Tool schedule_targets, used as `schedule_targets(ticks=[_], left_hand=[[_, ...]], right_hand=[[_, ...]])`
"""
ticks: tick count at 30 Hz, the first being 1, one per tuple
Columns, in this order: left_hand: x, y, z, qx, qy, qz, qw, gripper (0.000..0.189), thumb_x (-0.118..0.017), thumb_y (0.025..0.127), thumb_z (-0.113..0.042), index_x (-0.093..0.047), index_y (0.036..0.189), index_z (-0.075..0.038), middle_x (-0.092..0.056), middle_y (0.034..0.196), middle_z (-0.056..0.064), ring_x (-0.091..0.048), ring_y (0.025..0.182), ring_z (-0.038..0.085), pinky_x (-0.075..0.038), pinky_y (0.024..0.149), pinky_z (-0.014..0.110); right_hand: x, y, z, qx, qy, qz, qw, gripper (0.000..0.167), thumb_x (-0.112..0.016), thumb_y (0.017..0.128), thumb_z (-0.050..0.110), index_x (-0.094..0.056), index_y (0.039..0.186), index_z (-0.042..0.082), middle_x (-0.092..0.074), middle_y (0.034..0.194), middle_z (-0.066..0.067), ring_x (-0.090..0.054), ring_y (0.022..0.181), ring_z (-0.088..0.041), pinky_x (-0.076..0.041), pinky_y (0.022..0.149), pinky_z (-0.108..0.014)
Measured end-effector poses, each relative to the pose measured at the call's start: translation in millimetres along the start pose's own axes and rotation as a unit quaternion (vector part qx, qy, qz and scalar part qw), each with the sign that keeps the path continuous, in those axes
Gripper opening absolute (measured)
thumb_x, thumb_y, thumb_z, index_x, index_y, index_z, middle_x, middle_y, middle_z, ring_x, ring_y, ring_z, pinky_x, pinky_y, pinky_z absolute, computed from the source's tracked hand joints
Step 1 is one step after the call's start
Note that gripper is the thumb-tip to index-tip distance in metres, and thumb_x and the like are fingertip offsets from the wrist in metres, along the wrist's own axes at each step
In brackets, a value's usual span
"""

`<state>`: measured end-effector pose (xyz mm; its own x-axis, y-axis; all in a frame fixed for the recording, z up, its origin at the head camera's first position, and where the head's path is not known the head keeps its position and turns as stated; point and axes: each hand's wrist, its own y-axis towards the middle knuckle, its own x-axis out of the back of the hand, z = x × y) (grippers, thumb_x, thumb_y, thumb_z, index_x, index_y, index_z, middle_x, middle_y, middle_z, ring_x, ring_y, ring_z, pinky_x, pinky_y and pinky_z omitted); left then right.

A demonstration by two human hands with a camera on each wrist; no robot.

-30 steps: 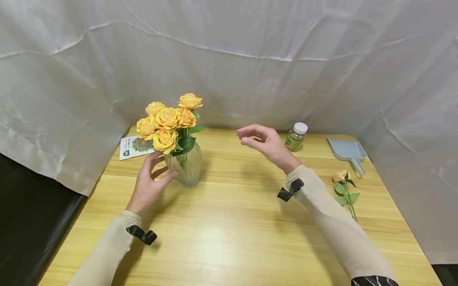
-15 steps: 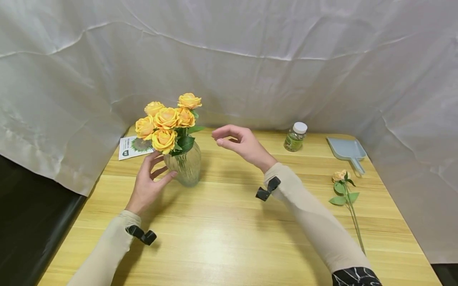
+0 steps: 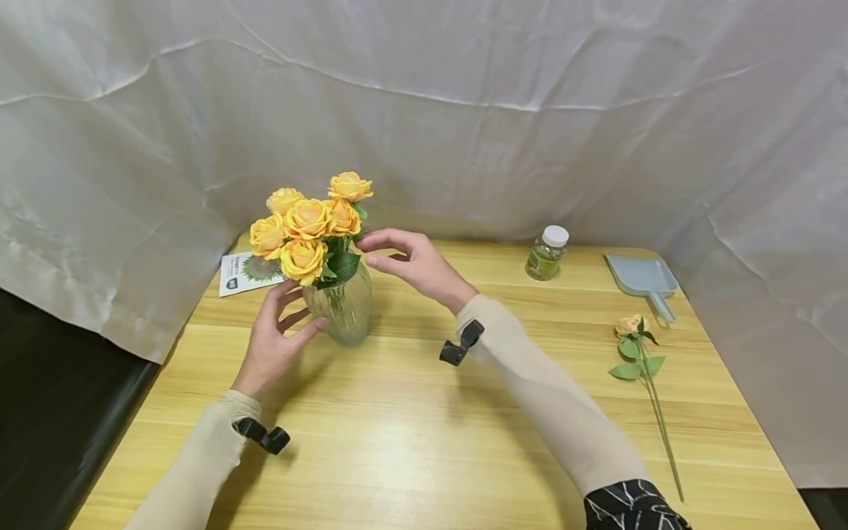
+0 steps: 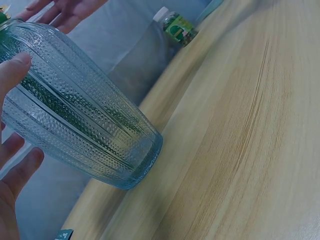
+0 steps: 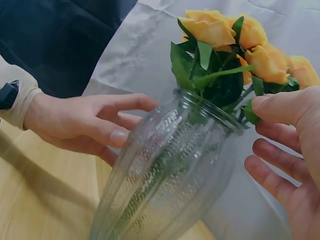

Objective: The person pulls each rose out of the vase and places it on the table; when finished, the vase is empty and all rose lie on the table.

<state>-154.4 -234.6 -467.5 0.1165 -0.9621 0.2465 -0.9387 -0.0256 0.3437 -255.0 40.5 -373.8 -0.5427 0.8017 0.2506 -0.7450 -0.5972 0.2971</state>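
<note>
A ribbed clear glass vase (image 3: 349, 309) stands upright on the table, left of centre, holding several yellow roses (image 3: 308, 218) with green leaves. My left hand (image 3: 274, 346) curves around its left side, thumb across the front near the top; the left wrist view shows the thumb (image 4: 17, 67) on the glass and the lower fingers spread away from it. At the vase's right rim, my right hand (image 3: 417, 263) has its fingers loosely bent. In the right wrist view, its thumb (image 5: 272, 106) meets a green leaf (image 5: 250, 112); whether it pinches the leaf is unclear.
Behind the vase at left lies a sunflower-printed packet (image 3: 248, 272). A white-capped jar (image 3: 547, 254), a light blue dustpan (image 3: 642, 278) and a single pale rose (image 3: 632, 327) with a long stem are on the right. A grey curtain (image 3: 457, 147) hangs behind the table.
My right hand has moved left from near the jar to the vase's right rim. The left hand stays in place at the vase.
</note>
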Motion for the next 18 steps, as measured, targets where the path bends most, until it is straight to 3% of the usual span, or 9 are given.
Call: schedule_targets(ticks=[8, 12, 18], left_hand=[[0.7, -0.6, 0.2, -0.001, 0.004, 0.0, 1.0, 0.078, -0.082, 0.095, 0.001, -0.042, 0.162, -0.008, -0.044, 0.165, 0.013, -0.051, 0.139, 0.002, -0.056, 0.111, 0.014], [1.1, -0.9, -0.3, -0.002, 0.004, 0.0, 1.0, 0.078, -0.082, 0.095, 0.001, -0.042, 0.162, -0.008, -0.044, 0.165, 0.013, -0.051, 0.14, 0.002, -0.056, 0.111, 0.015], [-0.3, -0.5, -1.9, -0.001, -0.005, -0.002, 1.0, 0.077, -0.081, 0.095, 0.003, -0.042, 0.161, -0.006, -0.044, 0.164, 0.013, -0.052, 0.139, 0.005, -0.056, 0.111, 0.014]], right_hand=[[-16, 7.4, 2, -0.004, 0.021, 0.025, 0.9995, 0.031, -0.065, 0.107, 0.004, -0.07, 0.137, -0.003, -0.061, 0.157, -0.016, -0.061, 0.144, -0.028, -0.06, 0.116, -0.037], [-21, 11.1, 0, -0.021, 0.028, 0.034, 0.9988, 0.034, -0.063, 0.107, 0.003, -0.068, 0.141, -0.002, -0.06, 0.157, -0.015, -0.059, 0.145, -0.026, -0.059, 0.116, -0.033], [-27, 18.6, -6, -0.002, 0.054, 0.024, 0.9982, 0.04, -0.056, 0.101, -0.006, -0.069, 0.139, -0.001, -0.065, 0.151, -0.015, -0.056, 0.148, -0.022, -0.058, 0.118, -0.036]])
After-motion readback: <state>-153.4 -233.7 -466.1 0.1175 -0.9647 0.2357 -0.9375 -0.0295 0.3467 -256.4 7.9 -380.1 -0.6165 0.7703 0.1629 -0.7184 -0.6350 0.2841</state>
